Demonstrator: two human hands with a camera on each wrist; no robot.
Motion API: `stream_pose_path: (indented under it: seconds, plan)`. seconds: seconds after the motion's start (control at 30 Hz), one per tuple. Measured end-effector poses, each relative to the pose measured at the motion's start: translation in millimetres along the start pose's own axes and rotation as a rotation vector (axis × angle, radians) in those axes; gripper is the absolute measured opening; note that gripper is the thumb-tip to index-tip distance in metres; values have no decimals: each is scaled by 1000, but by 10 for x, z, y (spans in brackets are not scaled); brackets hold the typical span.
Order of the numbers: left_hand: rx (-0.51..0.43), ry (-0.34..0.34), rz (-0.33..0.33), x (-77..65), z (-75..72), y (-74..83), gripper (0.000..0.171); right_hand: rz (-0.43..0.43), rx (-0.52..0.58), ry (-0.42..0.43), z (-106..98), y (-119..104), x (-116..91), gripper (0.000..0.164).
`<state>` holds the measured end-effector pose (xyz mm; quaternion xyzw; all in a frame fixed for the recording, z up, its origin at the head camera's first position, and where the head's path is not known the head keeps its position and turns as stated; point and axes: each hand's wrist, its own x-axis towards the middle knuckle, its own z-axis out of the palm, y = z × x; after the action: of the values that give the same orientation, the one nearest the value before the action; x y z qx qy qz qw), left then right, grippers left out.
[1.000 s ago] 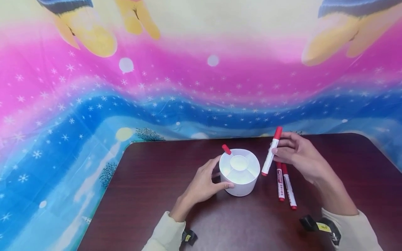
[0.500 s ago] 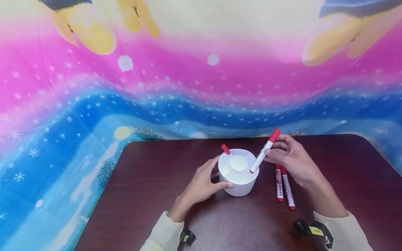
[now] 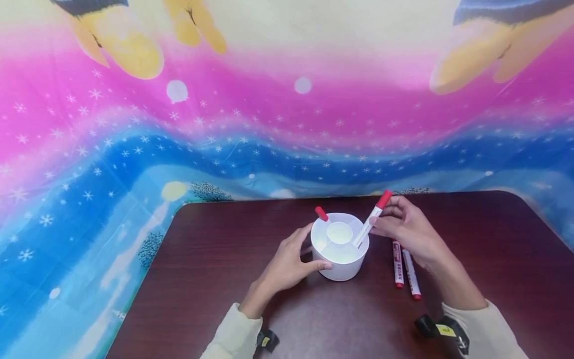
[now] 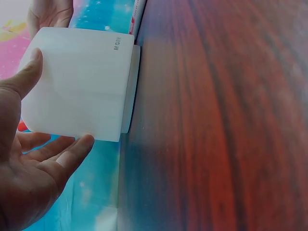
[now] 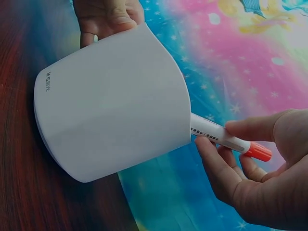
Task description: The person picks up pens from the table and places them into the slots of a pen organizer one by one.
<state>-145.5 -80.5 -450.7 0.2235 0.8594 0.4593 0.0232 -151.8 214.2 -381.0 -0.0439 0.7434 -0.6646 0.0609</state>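
Note:
A round white pen holder (image 3: 345, 269) with several compartments and a round middle cup stands on the table. My left hand (image 3: 289, 262) grips its left side, thumb at the front and fingers behind, as the left wrist view (image 4: 43, 178) also shows. Between thumb and fingers, my right hand (image 3: 417, 232) pinches a white marker (image 3: 368, 224) with a red cap. This marker tilts, its lower end inside the right-hand compartment; in the right wrist view the holder wall (image 5: 115, 106) hides that end. Another marker's red cap (image 3: 321, 214) sticks out at the back left.
Two more red-and-white markers, one (image 3: 398, 267) beside the other (image 3: 411, 274), lie on the dark wooden table (image 3: 215, 259) right of the holder, partly under my right hand. Behind the table's far edge hangs a colourful printed cloth (image 3: 269, 109).
My right hand has moved left with the marker, from beside the pen holder to over its rim. The marker's lower end has gone down inside. My left hand stays on the holder.

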Motion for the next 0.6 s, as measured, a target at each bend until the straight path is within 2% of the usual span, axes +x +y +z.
stream_pose_path:
  seconds: [0.37, 0.6]
  plan:
    - [-11, -2, -7, 2, 11, 7, 101, -6, -95, 4, 56, 9, 9, 54]
    - [-8, -2, 1, 7, 4, -2, 101, -17, -142, 10, 73, 21, 16, 53]
